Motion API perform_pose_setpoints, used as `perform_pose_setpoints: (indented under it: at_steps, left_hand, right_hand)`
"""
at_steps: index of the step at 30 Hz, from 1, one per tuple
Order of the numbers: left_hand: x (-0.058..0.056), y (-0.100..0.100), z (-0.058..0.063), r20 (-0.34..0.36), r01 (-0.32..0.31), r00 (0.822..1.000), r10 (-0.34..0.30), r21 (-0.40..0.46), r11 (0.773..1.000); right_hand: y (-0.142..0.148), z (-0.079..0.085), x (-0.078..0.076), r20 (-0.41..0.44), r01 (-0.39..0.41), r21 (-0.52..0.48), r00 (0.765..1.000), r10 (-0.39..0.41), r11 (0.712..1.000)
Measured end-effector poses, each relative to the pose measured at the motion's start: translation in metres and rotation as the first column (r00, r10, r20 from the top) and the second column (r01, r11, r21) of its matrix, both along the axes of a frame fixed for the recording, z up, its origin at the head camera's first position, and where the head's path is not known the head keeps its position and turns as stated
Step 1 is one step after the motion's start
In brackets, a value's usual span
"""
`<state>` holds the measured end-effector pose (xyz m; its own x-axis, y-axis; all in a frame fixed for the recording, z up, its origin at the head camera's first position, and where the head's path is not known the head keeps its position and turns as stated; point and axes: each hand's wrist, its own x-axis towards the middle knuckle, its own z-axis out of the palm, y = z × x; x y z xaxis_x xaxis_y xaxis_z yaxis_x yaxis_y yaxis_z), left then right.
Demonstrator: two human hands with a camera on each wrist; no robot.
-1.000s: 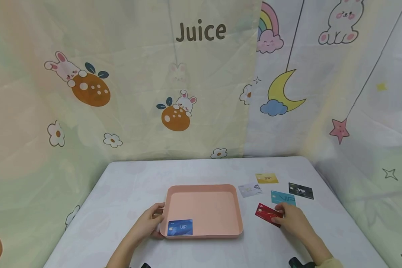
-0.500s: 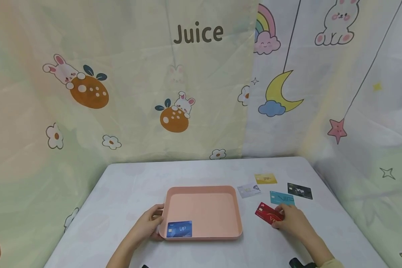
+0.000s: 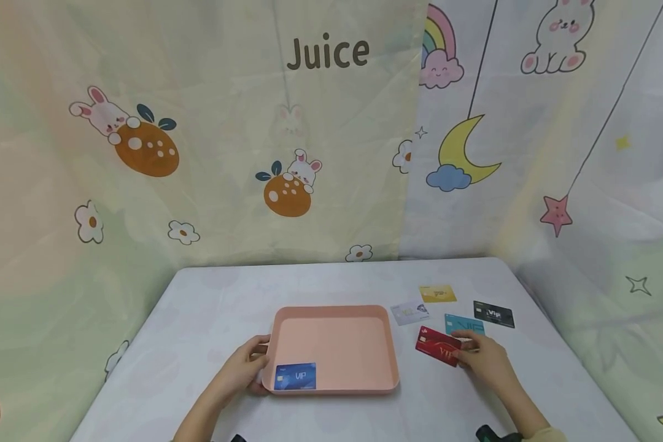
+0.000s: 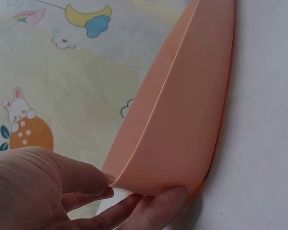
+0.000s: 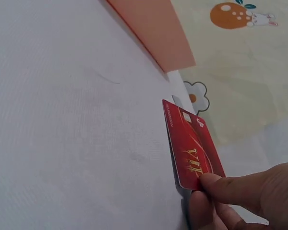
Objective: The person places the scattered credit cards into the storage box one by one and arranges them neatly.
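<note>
A pink tray point(image 3: 337, 344) lies on the table with a blue VIP card point(image 3: 295, 376) in its near left corner. My left hand point(image 3: 242, 370) grips the tray's left end, and in the left wrist view the thumb point(image 4: 89, 178) meets the rim while fingers press the outer wall. Right of the tray, my right hand point(image 3: 485, 358) pinches a red VIP card point(image 3: 438, 345) at its right end between thumb and fingers. Seen from the right wrist, the red card point(image 5: 189, 146) is tilted, held just above the white surface. Some of the right fingers are hidden behind it.
Beyond the red card lie a teal card point(image 3: 464, 323), a black card point(image 3: 494, 314), a silver card point(image 3: 410, 313) and a yellow card point(image 3: 438, 294). The white table point(image 3: 226, 294) ends at a printed cloth backdrop point(image 3: 215, 184), with cloth on both sides.
My right hand has lifted the red card slightly off the table and moved it a little away from me, toward the teal card. The left hand stays on the tray.
</note>
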<state>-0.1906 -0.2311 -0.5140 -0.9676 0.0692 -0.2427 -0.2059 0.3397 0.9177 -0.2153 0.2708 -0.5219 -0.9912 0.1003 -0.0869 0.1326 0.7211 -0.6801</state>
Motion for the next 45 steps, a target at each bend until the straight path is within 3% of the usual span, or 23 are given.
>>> perform_pose_setpoints:
  at_steps: [4, 10, 13, 18, 29, 38, 45]
  left_hand:
    - [0.0, 0.0, 0.0, 0.0, -0.005, 1.0, 0.005, 0.004, 1.0]
    - [-0.002, 0.001, 0.0, 0.005, -0.019, 1.0, 0.019, -0.012, 1.0]
    - [-0.003, 0.001, 0.001, 0.007, -0.017, 1.0, 0.017, -0.011, 1.0]
    - [-0.002, 0.002, 0.001, 0.01, -0.017, 1.0, 0.017, -0.007, 1.0]
    - [0.001, 0.0, -0.002, -0.006, -0.028, 1.0, 0.028, 0.005, 1.0]
    - [-0.001, 0.001, -0.003, 0.006, -0.048, 0.999, 0.048, -0.013, 0.999]
    - [-0.001, 0.0, -0.006, 0.001, -0.024, 1.0, 0.024, 0.011, 1.0]
  right_hand:
    - [0.003, -0.001, -0.003, 0.067, 0.063, -0.202, 0.996, -0.051, 0.977]
    - [0.003, 0.0, -0.006, 0.136, 0.122, -0.472, 0.989, -0.065, 0.873]
    - [0.0, 0.002, -0.006, 0.14, 0.131, -0.521, 0.988, -0.067, 0.843]
    - [-0.008, 0.006, -0.005, 0.146, 0.137, -0.559, 0.987, -0.066, 0.818]
    - [-0.029, 0.009, -0.002, 0.16, 0.134, -0.605, 0.986, -0.045, 0.785]
    - [-0.051, 0.009, -0.003, 0.128, 0.112, -0.596, 0.991, -0.043, 0.795]
    - [-0.065, 0.009, -0.004, 0.108, 0.093, -0.583, 0.993, -0.036, 0.807]
